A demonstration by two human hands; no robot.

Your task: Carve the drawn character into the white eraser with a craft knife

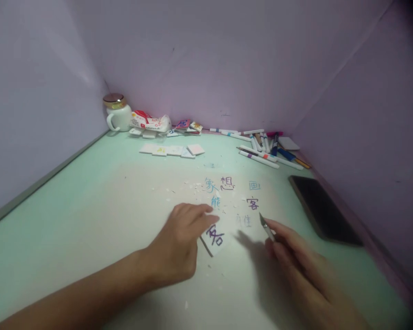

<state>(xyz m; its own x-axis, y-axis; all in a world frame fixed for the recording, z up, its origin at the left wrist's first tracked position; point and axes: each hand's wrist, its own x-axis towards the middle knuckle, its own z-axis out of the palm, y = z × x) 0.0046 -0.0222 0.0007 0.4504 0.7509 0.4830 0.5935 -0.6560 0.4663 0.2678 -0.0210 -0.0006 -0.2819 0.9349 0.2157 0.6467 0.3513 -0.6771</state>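
Note:
My left hand (186,238) is over a small white card (219,245) that bears a purple Chinese character. Its thumb and index finger are stretched out and apart near the card's upper edge, with the other fingers curled. Whether it presses on the card I cannot tell. In my right hand (296,261) is a slim craft knife (268,229), gripped like a pen, its blade pointing up and left above the tabletop. Blue, purple and faint handwritten characters (227,184) mark the table beyond both hands. Small pale scraps (196,185) lie scattered among them.
At the right lies a dark phone (325,208). Several markers (258,159) are heaped at the back right. Pale square tiles (172,150) lie in a row toward the back. Behind them are a tissue pack (149,122) and a lidded white mug (119,117). Walls enclose the table.

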